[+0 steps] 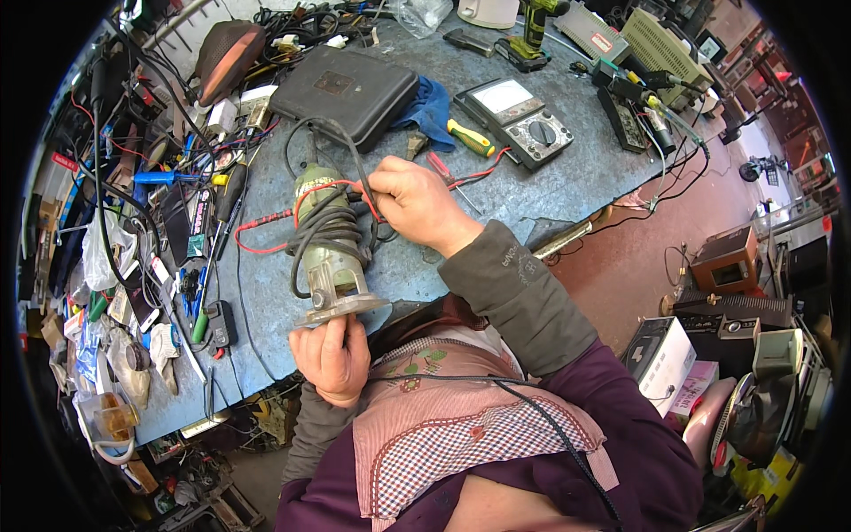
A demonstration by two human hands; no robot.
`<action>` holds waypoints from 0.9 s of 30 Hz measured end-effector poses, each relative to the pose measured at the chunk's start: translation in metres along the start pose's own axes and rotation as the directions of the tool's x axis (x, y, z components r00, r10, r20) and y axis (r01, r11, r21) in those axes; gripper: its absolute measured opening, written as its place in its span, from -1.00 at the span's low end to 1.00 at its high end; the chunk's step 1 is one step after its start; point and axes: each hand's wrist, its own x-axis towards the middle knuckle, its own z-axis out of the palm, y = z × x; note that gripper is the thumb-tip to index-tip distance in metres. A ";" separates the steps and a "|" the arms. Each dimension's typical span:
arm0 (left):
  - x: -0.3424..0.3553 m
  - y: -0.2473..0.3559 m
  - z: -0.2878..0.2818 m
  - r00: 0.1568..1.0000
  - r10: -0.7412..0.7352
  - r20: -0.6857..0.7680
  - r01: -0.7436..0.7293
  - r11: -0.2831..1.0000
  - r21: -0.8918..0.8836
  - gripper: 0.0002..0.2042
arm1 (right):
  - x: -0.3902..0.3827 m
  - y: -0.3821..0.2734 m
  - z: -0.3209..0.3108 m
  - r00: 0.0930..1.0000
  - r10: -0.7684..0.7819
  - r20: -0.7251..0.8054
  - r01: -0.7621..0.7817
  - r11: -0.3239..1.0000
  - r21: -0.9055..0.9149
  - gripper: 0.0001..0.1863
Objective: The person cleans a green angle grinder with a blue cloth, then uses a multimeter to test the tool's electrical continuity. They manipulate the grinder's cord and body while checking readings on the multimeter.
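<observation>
Apron nearest; my curled left hand grips power tool, my right hand pinches red wire; best keep tool still, cord unsnagged.

Scuffed blue workbench takes up most of the space, edges pretty beat up. Floor's reddish-brown off to the right, and it looks way paler and brighter further back. Brown wooden box and a white box sit in the clutter over there.

Dull-green power tool, black cord, pink apron — part checked, blue tabletop
</observation>
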 end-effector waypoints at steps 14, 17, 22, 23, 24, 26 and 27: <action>-0.004 0.001 -0.003 0.999 -0.038 0.017 0.038 0.999 -0.010 -0.60 | -0.001 -0.001 0.001 0.998 0.002 -0.057 0.001 0.999 0.046 -0.92; 0.001 0.002 -0.003 1.000 -0.003 0.000 0.003 1.000 0.007 -0.58 | 0.000 -0.001 0.002 0.999 -0.004 -0.032 0.005 0.999 0.048 -0.95; -0.002 0.002 -0.002 1.000 -0.032 0.001 0.032 0.999 0.006 -0.59 | 0.002 -0.004 -0.002 1.000 0.020 0.003 -0.020 0.998 0.057 -0.96; 0.000 0.002 -0.002 0.999 -0.039 -0.001 0.039 0.999 -0.015 -0.60 | 0.001 -0.002 -0.001 0.999 0.033 0.017 -0.034 0.998 0.051 -0.95; 0.002 0.002 -0.004 0.999 -0.044 -0.002 0.044 0.998 -0.036 -0.62 | 0.001 -0.001 -0.002 0.999 0.039 0.028 -0.040 0.997 0.061 -0.93; 0.001 0.002 -0.013 0.999 -0.031 0.010 0.032 0.995 -0.090 -0.65 | 0.001 -0.011 -0.006 1.000 0.030 -0.009 -0.030 0.999 0.012 -0.91; 0.001 0.002 -0.016 0.998 -0.059 -0.012 0.057 0.988 -0.141 -0.65 | -0.001 -0.009 -0.008 0.998 0.058 -0.020 -0.058 0.998 0.002 -0.86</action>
